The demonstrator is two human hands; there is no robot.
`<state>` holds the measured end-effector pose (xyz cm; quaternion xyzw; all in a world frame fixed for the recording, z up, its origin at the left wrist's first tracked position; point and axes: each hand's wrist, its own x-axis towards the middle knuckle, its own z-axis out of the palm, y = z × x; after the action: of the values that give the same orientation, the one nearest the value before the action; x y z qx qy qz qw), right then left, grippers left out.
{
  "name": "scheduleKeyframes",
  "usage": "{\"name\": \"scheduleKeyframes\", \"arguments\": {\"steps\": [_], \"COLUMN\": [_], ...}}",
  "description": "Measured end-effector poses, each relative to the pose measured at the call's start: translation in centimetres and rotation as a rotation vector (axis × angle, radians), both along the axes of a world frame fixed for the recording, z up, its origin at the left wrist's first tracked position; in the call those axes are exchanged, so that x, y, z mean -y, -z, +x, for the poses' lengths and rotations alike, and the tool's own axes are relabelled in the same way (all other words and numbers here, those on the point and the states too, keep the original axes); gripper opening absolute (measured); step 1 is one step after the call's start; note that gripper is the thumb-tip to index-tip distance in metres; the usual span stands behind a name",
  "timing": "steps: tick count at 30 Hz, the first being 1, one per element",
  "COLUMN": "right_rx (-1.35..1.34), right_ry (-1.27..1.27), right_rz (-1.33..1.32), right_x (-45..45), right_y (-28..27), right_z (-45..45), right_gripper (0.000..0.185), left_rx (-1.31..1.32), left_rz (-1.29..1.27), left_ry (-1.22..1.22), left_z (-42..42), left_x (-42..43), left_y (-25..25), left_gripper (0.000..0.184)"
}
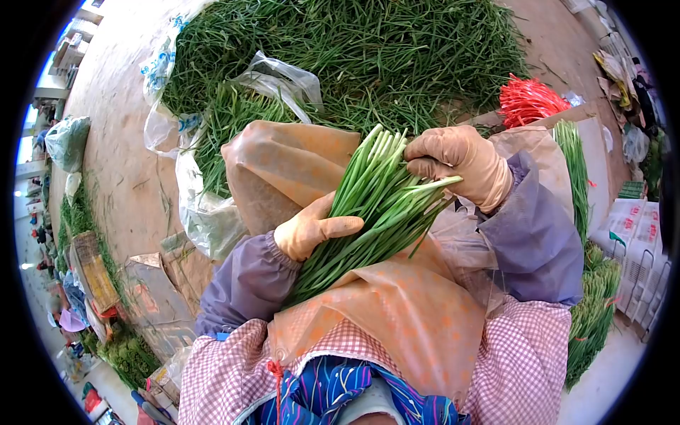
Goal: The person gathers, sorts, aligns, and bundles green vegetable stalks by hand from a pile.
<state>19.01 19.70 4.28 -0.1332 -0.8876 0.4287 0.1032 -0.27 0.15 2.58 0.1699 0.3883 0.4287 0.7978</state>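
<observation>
A bunch of long green stalks (375,205) with pale ends lies slanted above my lap in the head view. Gloved, my left hand (319,228) is closed round the lower left part of the bunch, its thumb across the stalks. My right hand (460,164), also gloved, is at the upper right of the bunch, with its fingers pinched beside the pale ends. A few stalks stick out towards the right below its fingers. Under the bunch, a translucent orange-spotted apron (397,304) covers my lap and knee.
A large heap of loose green stalks (354,49) lies on the floor ahead. Red ties (528,103) are at the upper right. Tied bunches (591,319) stand at my right, near a white basket (637,248). Clear plastic (209,219) and cardboard (152,290) lie at the left.
</observation>
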Motion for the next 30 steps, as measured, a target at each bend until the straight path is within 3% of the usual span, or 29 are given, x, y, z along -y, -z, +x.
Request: {"name": "scheduleKeyframes", "arguments": {"steps": [1, 4, 7, 9, 11, 14, 18, 23, 27, 30], "right_rx": [-0.026, -0.055, -0.359, -0.215, -0.503, -0.863, -0.458, 0.228, 0.262, 0.225], "right_ry": [-0.03, 0.082, 0.375, 0.786, 1.185, 1.003, 0.498, 0.06, -0.014, 0.031], "right_rz": [0.101, 0.058, -0.191, 0.104, -0.198, -0.496, -0.588, -0.835, -0.498, -0.376], "right_x": [-0.1, -0.3, -2.6, -7.0, -12.9, -14.6, -7.5, 1.1, 3.0, 3.4], "right_y": [0.2, 0.5, 2.0, -0.4, -1.5, -5.3, -6.4, -6.9, -4.4, -3.8], "right_z": [0.1, 0.8, 2.3, 4.6, 7.7, 8.6, 2.7, -1.4, -2.6, -2.6], "right_gripper": [0.017, 0.017, 0.015, 0.016, 0.02, 0.018, 0.019, 0.016, 0.01, 0.01], "left_rx": [0.003, 0.015, 0.025, 0.019, 0.005, 0.019, 0.106, 0.118, 0.284, 0.13], "left_rz": [-0.001, 0.006, 0.031, 0.048, 0.038, 0.019, 0.011, 0.013, -0.033, 0.205], "left_ry": [-0.001, -0.01, -0.014, 0.003, 0.003, -0.01, -0.07, -0.038, -0.116, 0.014], "left_z": [0.0, 0.0, -0.2, -0.3, -0.2, 0.0, 0.3, -0.2, 0.4, -0.1], "left_x": [0.1, 0.3, 0.4, 0.3, 0.4, 0.3, 0.4, 0.2, 0.9, 0.4], "left_y": [0.0, 0.4, 0.7, 0.8, 1.2, 1.1, 1.3, 0.1, 1.0, 1.4], "left_gripper": [0.076, 0.077, 0.077, 0.078, 0.078, 0.077, 0.059, 0.069, 0.07, 0.074]}}
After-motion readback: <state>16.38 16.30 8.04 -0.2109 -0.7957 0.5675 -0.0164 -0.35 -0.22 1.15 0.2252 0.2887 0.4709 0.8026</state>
